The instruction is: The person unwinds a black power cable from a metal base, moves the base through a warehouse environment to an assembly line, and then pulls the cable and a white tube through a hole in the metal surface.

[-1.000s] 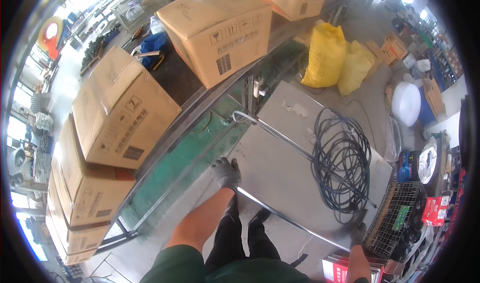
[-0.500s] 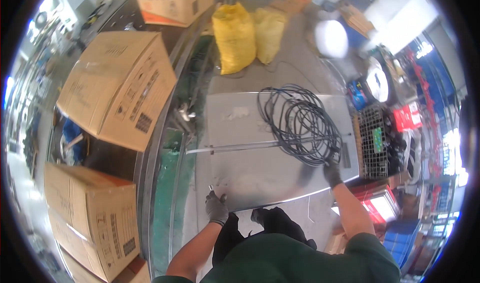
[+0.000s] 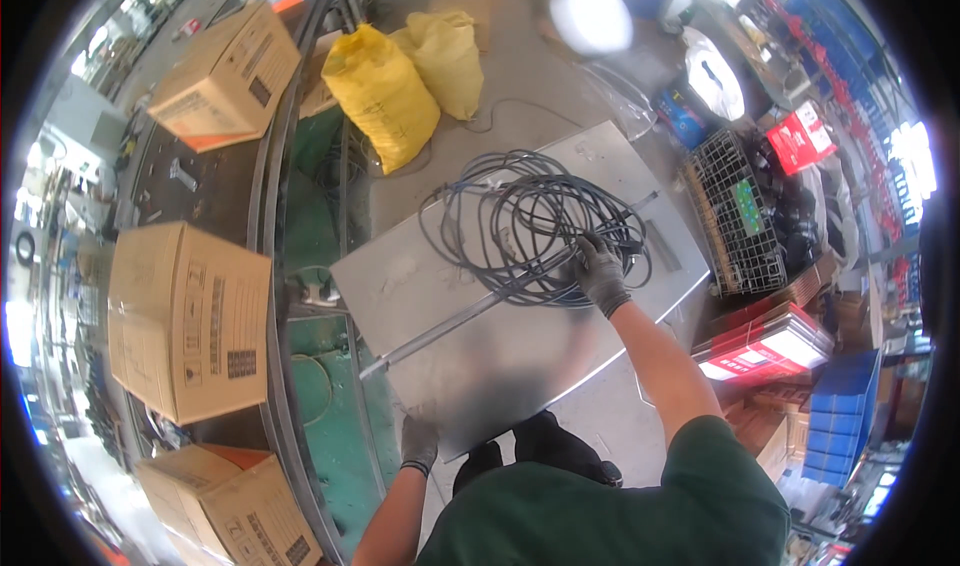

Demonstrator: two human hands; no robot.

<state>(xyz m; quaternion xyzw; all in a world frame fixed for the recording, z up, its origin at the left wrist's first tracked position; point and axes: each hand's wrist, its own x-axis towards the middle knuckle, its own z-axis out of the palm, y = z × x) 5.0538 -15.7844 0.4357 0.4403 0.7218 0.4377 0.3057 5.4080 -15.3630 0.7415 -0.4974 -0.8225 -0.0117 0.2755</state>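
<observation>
Gloved right hand (image 3: 600,271) is closing its grip on the coiled dark cable (image 3: 530,226) lying on the grey metal sheet (image 3: 480,356); gloved left hand (image 3: 419,442) is gripping the sheet's near edge.

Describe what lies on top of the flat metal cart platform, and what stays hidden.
On the metal platform lies a coil of dark cable, with the gloved right hand on it. The left hand is at the near edge. The floor beneath the platform is covered.

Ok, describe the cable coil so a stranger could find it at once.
Find the flat grey metal cart platform at the centre of the floor. On its far half lies the coil of dark cable, with the gloved right hand on its edge. Unlike the yellow sacks beyond, it is thin, looped and black.
</observation>
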